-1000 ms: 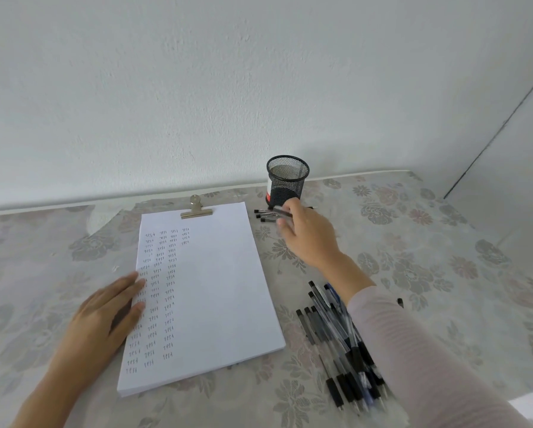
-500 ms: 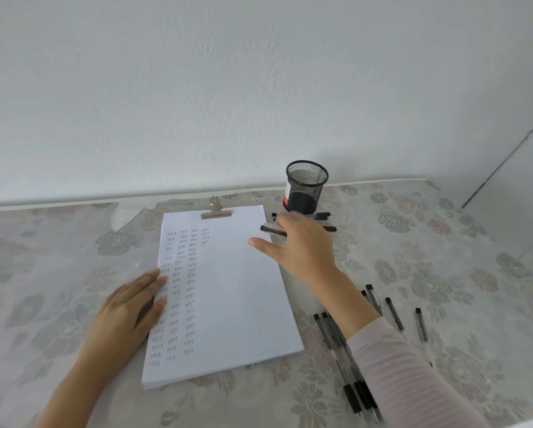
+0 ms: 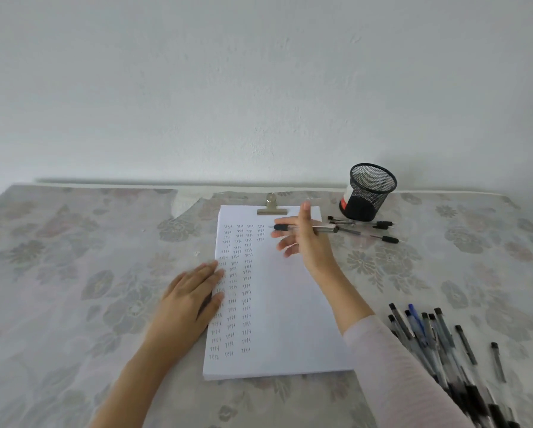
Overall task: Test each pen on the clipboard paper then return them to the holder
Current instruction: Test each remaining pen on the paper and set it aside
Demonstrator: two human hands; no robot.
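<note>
White clipboard paper (image 3: 289,304) lies in the middle of the table under a metal clip (image 3: 271,206), with columns of small written marks down its left half. My left hand (image 3: 191,299) rests flat on the paper's left edge. My right hand (image 3: 305,239) holds a clear pen with a black grip (image 3: 282,227) above the paper's top right, tip pointing left. The black mesh holder (image 3: 368,191) stands upright beyond the paper's right corner.
Three pens (image 3: 364,228) lie on the floral tablecloth in front of the holder. A heap of several pens (image 3: 428,338) lies at the right, beside my right sleeve. The white wall runs close behind the table.
My right hand picked a pen from beside the holder and carried it left over the top of the paper. The view shifted left. My left hand stayed on the paper's edge.
</note>
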